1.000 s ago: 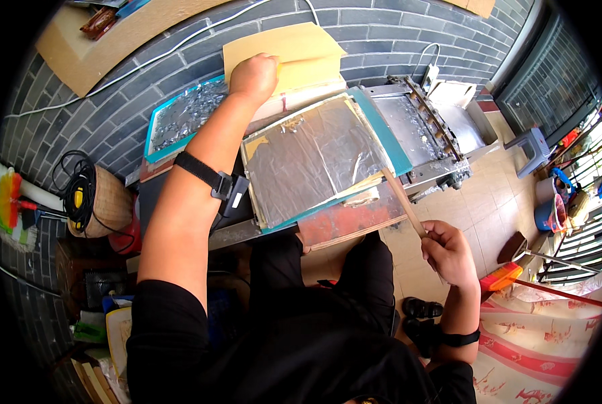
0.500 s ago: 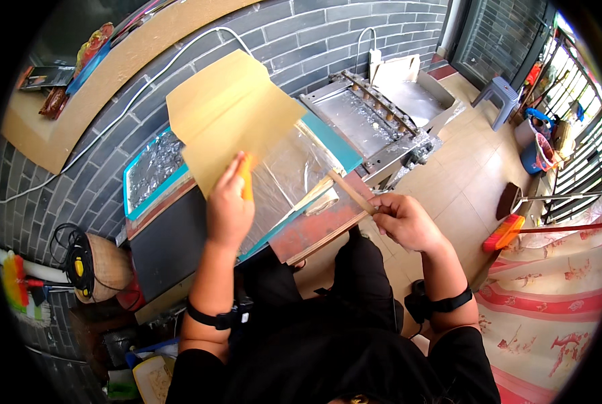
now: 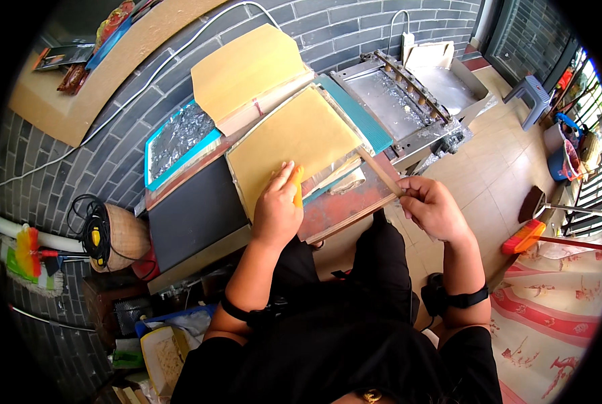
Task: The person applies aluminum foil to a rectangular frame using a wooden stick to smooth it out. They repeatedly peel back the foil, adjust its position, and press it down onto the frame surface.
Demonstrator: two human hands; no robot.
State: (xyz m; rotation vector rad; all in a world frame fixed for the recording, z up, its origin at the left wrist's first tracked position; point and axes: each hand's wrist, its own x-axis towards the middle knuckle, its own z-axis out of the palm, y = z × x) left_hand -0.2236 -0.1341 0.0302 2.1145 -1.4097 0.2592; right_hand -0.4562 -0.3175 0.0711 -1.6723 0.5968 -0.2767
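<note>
A tan paper sheet (image 3: pixel 297 148) lies flat over a stack on the bench. My left hand (image 3: pixel 277 209) presses its fingers on the sheet's near edge, with a small yellow-orange tool (image 3: pixel 297 186) tucked against them; its exact kind is hidden. To the right, my right hand (image 3: pixel 432 209) pinches a thin wooden strip (image 3: pixel 380 172) whose far end reaches the stack's right corner. Behind the sheet sits a second stack of tan paper (image 3: pixel 250 64). Below the strip, a folded cream piece (image 3: pixel 348 182) rests on a reddish-brown board (image 3: pixel 341 214).
A metal device with a bar (image 3: pixel 408 91) stands at the back right, beside a teal ridged board (image 3: pixel 355 111). A blue-rimmed tray (image 3: pixel 179 145) and a dark flat panel (image 3: pixel 196 202) lie left. On the floor are a grey stool (image 3: pixel 530 97) and a broom (image 3: pixel 526 236).
The tan sheet, raised and blurred over clear film half a second ago, now lies flat on the near stack and covers most of the film. My left hand rests on it. The view has shifted.
</note>
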